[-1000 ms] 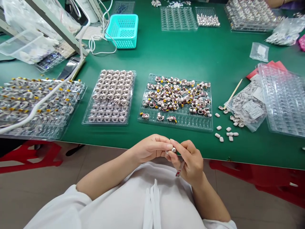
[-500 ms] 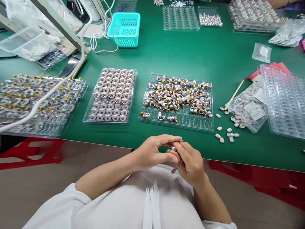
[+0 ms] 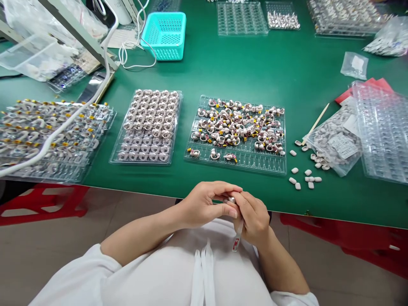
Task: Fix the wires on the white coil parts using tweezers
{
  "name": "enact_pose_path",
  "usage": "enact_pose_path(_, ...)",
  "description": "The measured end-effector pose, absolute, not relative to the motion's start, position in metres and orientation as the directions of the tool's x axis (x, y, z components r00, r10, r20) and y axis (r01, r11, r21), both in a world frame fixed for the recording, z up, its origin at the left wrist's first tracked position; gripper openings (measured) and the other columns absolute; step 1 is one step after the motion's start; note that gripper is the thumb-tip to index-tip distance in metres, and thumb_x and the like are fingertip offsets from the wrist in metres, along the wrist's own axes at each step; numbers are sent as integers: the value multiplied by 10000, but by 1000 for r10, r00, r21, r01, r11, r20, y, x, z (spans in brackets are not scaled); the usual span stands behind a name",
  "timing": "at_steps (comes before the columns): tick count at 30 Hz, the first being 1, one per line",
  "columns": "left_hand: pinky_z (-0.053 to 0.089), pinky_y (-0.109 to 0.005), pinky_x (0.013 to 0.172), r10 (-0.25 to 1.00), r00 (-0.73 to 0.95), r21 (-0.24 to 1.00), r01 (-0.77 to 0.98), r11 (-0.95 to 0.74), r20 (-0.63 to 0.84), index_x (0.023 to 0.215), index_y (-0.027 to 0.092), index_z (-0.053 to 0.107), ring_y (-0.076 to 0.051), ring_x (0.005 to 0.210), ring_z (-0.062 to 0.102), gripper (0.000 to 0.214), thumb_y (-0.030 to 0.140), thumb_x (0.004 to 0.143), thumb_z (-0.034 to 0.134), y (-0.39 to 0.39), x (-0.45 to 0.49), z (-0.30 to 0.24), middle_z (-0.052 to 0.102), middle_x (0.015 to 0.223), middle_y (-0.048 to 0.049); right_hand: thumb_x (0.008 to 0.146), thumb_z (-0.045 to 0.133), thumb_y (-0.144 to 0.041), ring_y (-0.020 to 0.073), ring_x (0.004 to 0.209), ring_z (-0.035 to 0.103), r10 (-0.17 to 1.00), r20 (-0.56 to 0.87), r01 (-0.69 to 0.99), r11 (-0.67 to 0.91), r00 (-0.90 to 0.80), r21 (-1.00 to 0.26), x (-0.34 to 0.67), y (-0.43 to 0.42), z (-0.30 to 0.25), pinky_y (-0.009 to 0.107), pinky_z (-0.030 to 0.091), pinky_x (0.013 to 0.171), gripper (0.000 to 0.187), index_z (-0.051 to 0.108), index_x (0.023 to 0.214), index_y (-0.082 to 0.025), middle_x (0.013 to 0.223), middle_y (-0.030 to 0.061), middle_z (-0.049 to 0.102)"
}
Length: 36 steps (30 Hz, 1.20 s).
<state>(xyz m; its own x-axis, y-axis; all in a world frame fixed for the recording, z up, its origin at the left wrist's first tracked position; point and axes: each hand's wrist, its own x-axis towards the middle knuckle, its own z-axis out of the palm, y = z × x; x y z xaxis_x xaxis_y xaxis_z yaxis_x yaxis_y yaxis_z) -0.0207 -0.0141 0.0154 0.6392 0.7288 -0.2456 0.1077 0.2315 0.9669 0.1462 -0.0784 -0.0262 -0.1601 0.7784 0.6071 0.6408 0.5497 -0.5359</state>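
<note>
Both hands meet just below the near edge of the green table, over my lap. My left hand is closed, pinching a small pale ring-shaped part between thumb and fingers. My right hand is closed too, touching the same part and gripping thin tweezers whose red-marked end points down. Straight ahead lies a clear tray heaped with loose pale parts with yellow and red bits.
A clear tray of neatly rowed pale parts sits left of centre, a larger filled tray further left under a white cable. Small white pellets, a wooden stick, bagged parts and empty trays lie right. A teal basket stands behind.
The hands stayed together on the small part while the tweezers swung from slanting to pointing more straight down. My view shifted slightly.
</note>
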Motion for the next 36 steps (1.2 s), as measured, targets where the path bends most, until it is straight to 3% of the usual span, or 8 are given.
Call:
enact_pose_path(5, 608, -301, 872, 732, 630, 964, 119, 236, -257, 1139, 120, 735, -232, 960, 741, 414, 216, 743, 810, -14, -22, 14, 758, 1131, -121, 960, 511, -154, 214, 800, 726, 776, 610, 627, 558, -161, -544, 146, -78, -31, 301, 605, 656, 336, 575, 1287, -119, 917, 136, 732)
enact_pose_path(10, 595, -321, 919, 724, 627, 957, 153, 247, -287, 1171, 123, 707, -232, 999, 732, 470, 252, 736, 829, -11, -20, 17, 757, 1135, -115, 963, 527, -155, 194, 806, 719, 831, 547, 519, 515, -105, -682, 146, -78, -34, 292, 601, 652, 370, 573, 1328, -189, 955, 105, 725)
enact_pose_path(15, 577, -347, 961, 745, 622, 959, 34, 282, -241, 1309, 175, 617, -232, 1063, 708, 667, 249, 696, 872, -11, -16, 14, 743, 1160, -101, 947, 585, -167, 188, 858, 678, 889, 437, 448, 338, 137, -828, 145, -79, -25, 325, 595, 712, 377, 641, 1304, -276, 959, 65, 679)
enact_pose_path(18, 594, -307, 883, 780, 585, 958, -22, 287, -221, 1120, 145, 714, -216, 977, 725, 405, 253, 748, 833, -13, -11, 10, 756, 1063, -99, 943, 590, -183, 176, 831, 623, 897, 362, 344, 266, 253, -900, 144, -78, -22, 314, 561, 670, 369, 668, 1284, -301, 907, 46, 629)
enact_pose_path(22, 589, -272, 797, 845, 507, 970, -63, 233, -170, 877, 131, 759, -189, 852, 717, 185, 306, 819, 770, -16, -7, 5, 748, 931, -91, 951, 577, -208, 159, 804, 590, 923, 288, 221, 235, 254, -947, 141, -77, -23, 287, 531, 647, 336, 676, 1261, -294, 885, 26, 598)
enact_pose_path(27, 576, -273, 788, 855, 504, 987, -25, 159, -125, 898, 142, 747, -184, 845, 697, 192, 329, 857, 730, -13, -10, 6, 731, 924, -90, 935, 605, -225, 139, 740, 611, 958, 179, 199, 135, 222, -971, 145, -77, -19, 242, 510, 591, 218, 685, 1137, -239, 905, 25, 624)
enact_pose_path(30, 573, -288, 816, 832, 544, 992, 1, 127, -108, 892, 135, 711, -196, 891, 698, 186, 319, 877, 697, -8, -15, 11, 727, 969, -106, 932, 594, -196, 149, 778, 621, 972, 206, 262, 171, 111, -950, 154, -77, -12, 252, 514, 621, 287, 667, 1205, -242, 956, 43, 651)
enact_pose_path(36, 544, -284, 745, 692, 682, 969, 117, 219, -239, 891, 114, 672, -172, 798, 672, 217, 331, 877, 679, 5, -25, 18, 720, 865, -87, 912, 598, -141, 131, 723, 600, 982, 190, 333, 177, 6, -926, 167, -72, 1, 234, 460, 575, 259, 696, 1127, -248, 908, 26, 683)
